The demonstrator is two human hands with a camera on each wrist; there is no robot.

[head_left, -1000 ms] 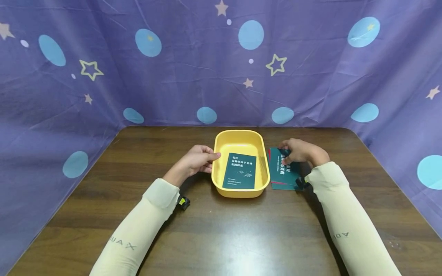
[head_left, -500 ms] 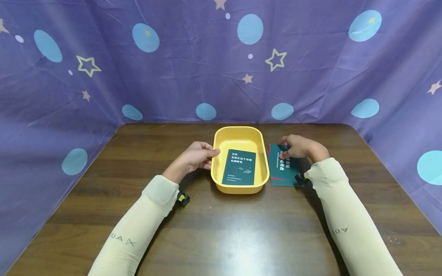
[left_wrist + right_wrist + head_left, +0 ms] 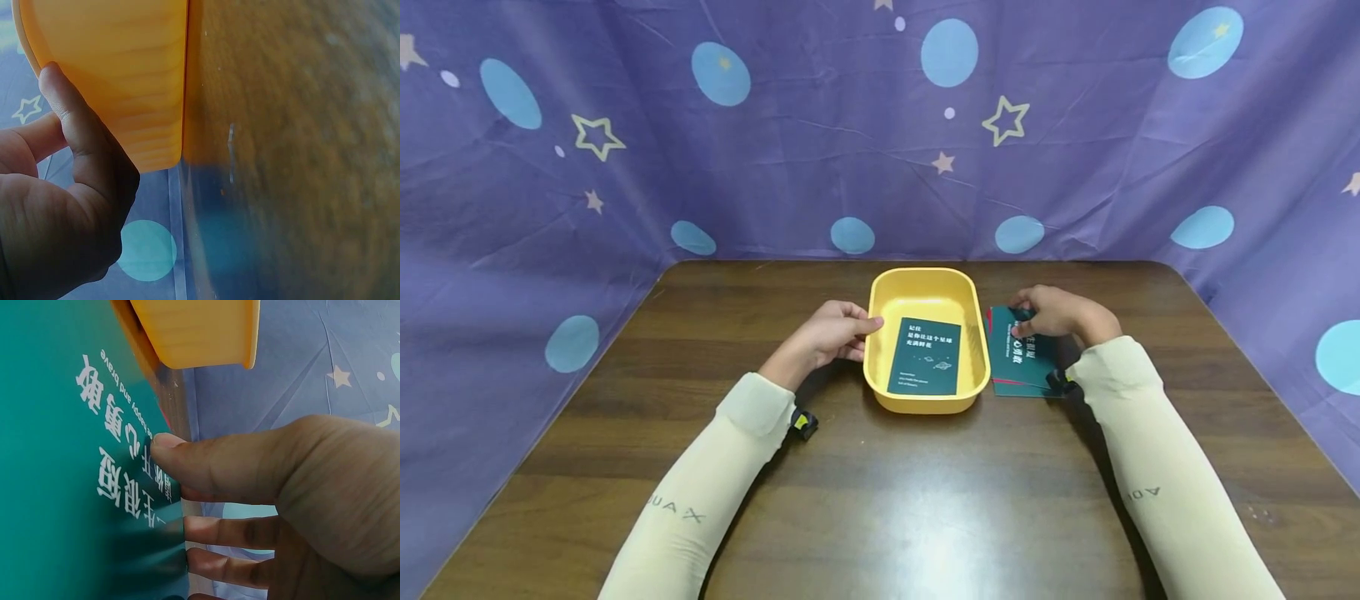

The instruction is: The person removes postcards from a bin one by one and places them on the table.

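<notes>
A yellow plastic tray (image 3: 925, 293) stands mid-table. Inside it lies a dark green card (image 3: 925, 358) with white lettering and small planet drawings. My left hand (image 3: 833, 333) grips the tray's left side; in the left wrist view its thumb (image 3: 65, 103) lies along the rim. To the right of the tray sits a small overlapping pile, with a green card (image 3: 1028, 368) on top and red edging showing beneath. My right hand (image 3: 1060, 315) pinches that card at its far edge. In the right wrist view, the thumb (image 3: 212, 462) lies on the printed face and the fingers meet the edge.
The brown wooden table (image 3: 880, 492) spreads around the tray and the pile. Behind it and along both sides hangs a purple curtain (image 3: 775, 183) with stars and blue dots. A small black device (image 3: 805, 425) is on the left wrist.
The head view has tilted slightly, so everything sits a little higher in the picture. Both hands keep nearly the same places at the tray and the card pile.
</notes>
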